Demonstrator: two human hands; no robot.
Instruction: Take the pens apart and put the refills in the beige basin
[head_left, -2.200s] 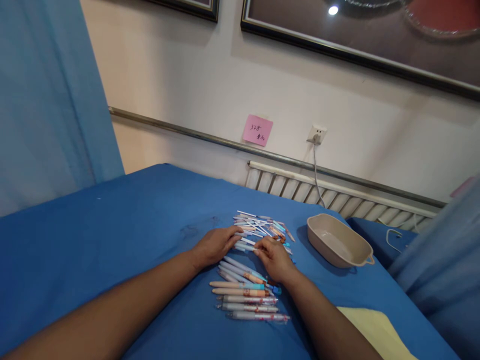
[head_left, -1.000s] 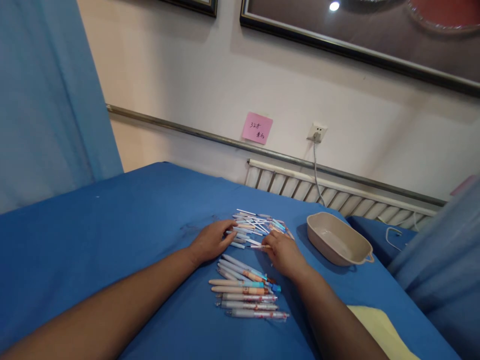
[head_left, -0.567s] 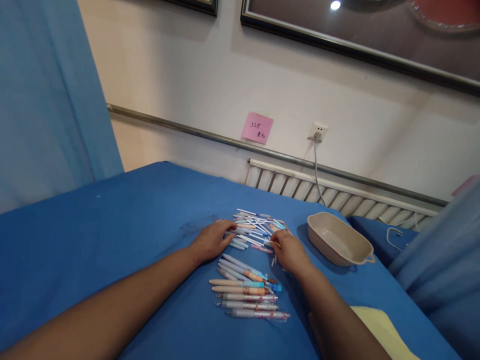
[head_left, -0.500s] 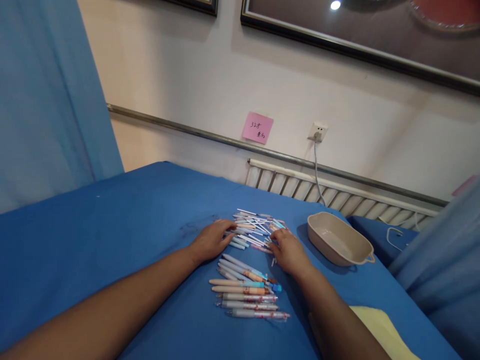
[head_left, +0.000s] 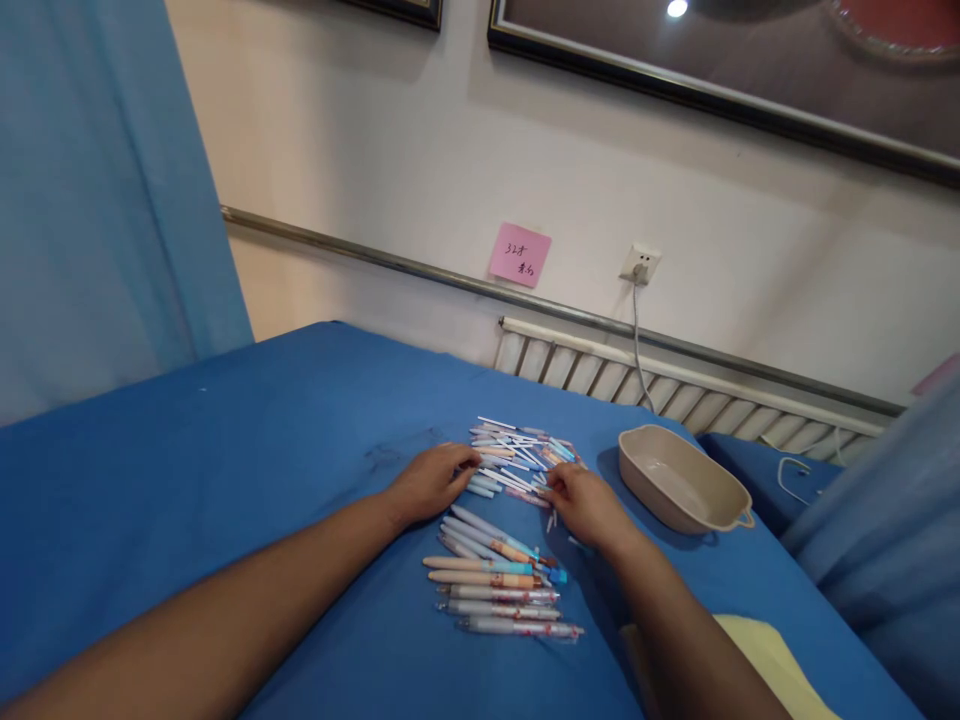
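A loose pile of pens and thin white sticks lies on the blue cloth between my hands. My left hand rests at the pile's left edge, thumb and fingers bent but apart, touching the pens there. At the right edge my right hand has its thumb and fingertips pinched together over the ends of the sticks; what they grip is too small to make out. Nearer to me is a group of pens, several laid side by side in a rough row, some peach with blue or brown ends, others pale grey.
To the right stands a beige oval basin with a small handle. A yellow cloth lies at the front right, partly behind my right forearm. Blue curtains hang at both sides; a white radiator runs along the wall behind.
My right hand's fingers have drawn closer together at the pile's right edge. My left hand has barely moved. The whole view has shifted slightly.
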